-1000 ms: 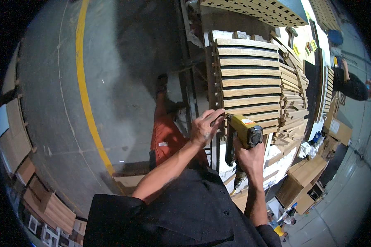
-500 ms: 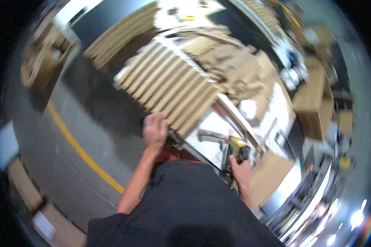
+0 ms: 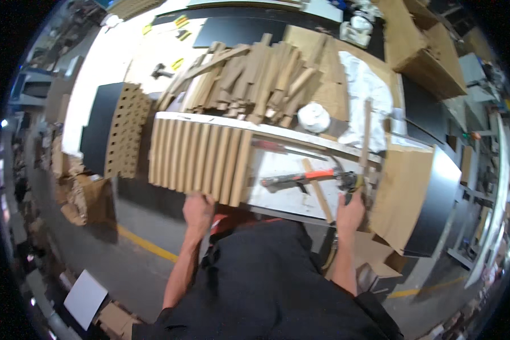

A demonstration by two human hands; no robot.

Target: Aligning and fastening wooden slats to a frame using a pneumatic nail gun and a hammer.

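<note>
A row of long brown strips lies side by side on the white worktop. Against their near ends rests my left hand, fingers curled; what they grip, if anything, is hidden. My right hand is closed at the worktop's right part, around a black-and-yellow power tool that is mostly covered. Just left of it lies a hammer with an orange-and-black handle. A loose thin strip crosses beneath the hammer.
Behind the row, a heap of loose brown strips covers the table. A white roll stands beside it. Stacked perforated brown pieces sit at left. A cardboard sheet leans against a dark panel at right. A hose hangs below my right hand.
My view has turned, so the row now runs nearly straight away from me. My left hand stays at the strips' near ends. The power tool in my right hand has moved farther onto the worktop.
</note>
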